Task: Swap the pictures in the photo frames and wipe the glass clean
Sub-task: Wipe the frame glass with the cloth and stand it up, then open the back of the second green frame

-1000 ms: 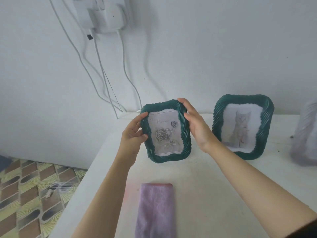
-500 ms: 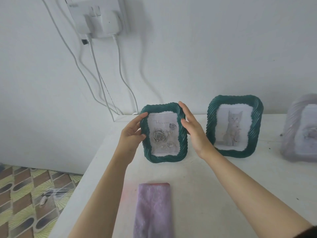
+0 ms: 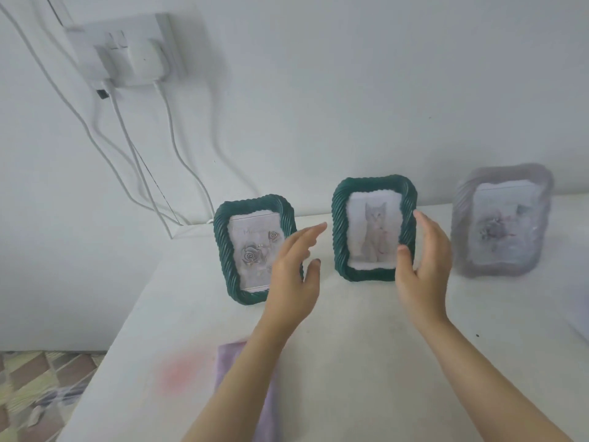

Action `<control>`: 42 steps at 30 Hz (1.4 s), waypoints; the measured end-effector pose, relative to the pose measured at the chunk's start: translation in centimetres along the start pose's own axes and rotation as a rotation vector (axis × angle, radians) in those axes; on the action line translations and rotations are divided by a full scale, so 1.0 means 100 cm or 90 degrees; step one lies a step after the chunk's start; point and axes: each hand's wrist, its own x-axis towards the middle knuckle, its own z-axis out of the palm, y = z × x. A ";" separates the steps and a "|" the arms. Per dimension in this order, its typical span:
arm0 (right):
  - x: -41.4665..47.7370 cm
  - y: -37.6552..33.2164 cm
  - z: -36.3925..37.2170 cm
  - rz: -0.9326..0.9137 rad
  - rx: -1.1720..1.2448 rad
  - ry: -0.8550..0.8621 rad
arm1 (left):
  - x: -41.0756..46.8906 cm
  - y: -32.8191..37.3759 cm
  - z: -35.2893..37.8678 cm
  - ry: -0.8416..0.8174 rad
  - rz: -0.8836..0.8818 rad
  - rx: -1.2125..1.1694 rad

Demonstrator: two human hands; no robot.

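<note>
Two green rope-edged photo frames stand upright on the white table [image 3: 350, 339]. The left green frame [image 3: 243, 250] shows roses; the right green frame [image 3: 373, 231] shows a grey kitten. My left hand [image 3: 294, 275] hovers open between the two frames, partly covering the rose frame's right edge. My right hand [image 3: 424, 266] is open at the kitten frame's right edge, fingers apart and near or touching it. A lilac cloth [image 3: 229, 362] lies flat near the table's front, partly hidden under my left forearm.
A pale lilac frame [image 3: 503, 221] with a flower picture stands further right. Above left, a wall socket [image 3: 127, 52] holds chargers, and white cables [image 3: 172, 148] hang down behind the table. Patterned floor [image 3: 38, 393] shows beyond the table's left edge.
Both hands let go of the rose frame, which now stands on the table. They moved right toward the kitten frame. The camera tilted up and right.
</note>
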 end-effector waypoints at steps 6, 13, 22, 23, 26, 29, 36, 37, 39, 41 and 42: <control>0.021 0.002 -0.016 0.287 0.237 -0.165 | 0.018 -0.011 0.039 -0.122 -0.244 -0.106; 0.018 -0.004 -0.048 0.302 0.299 -0.197 | 0.007 0.002 0.030 -0.088 -0.272 -0.162; -0.025 -0.029 -0.096 0.346 0.440 -0.041 | -0.039 0.033 0.019 -0.154 -0.322 -0.201; -0.030 -0.033 -0.098 0.354 0.435 -0.014 | -0.041 0.038 0.021 -0.151 -0.312 -0.158; -0.042 -0.044 -0.103 0.317 0.393 -0.004 | -0.046 0.065 0.027 -0.138 -0.256 -0.108; -0.051 -0.054 -0.105 0.235 0.337 -0.061 | -0.043 0.093 0.032 -0.146 -0.265 -0.153; -0.067 -0.069 -0.102 0.084 0.206 -0.251 | -0.026 0.111 0.031 -0.059 -0.334 -0.143; -0.068 -0.069 -0.103 0.096 0.227 -0.278 | -0.025 0.109 0.029 -0.047 -0.332 -0.137; -0.069 -0.070 -0.107 0.119 0.267 -0.296 | -0.025 0.102 0.024 -0.033 -0.332 -0.128; -0.069 -0.070 -0.111 0.113 0.272 -0.247 | -0.025 0.092 0.019 -0.045 -0.342 -0.131; -0.069 -0.069 -0.113 0.104 0.256 -0.209 | -0.026 0.087 0.017 -0.052 -0.349 -0.140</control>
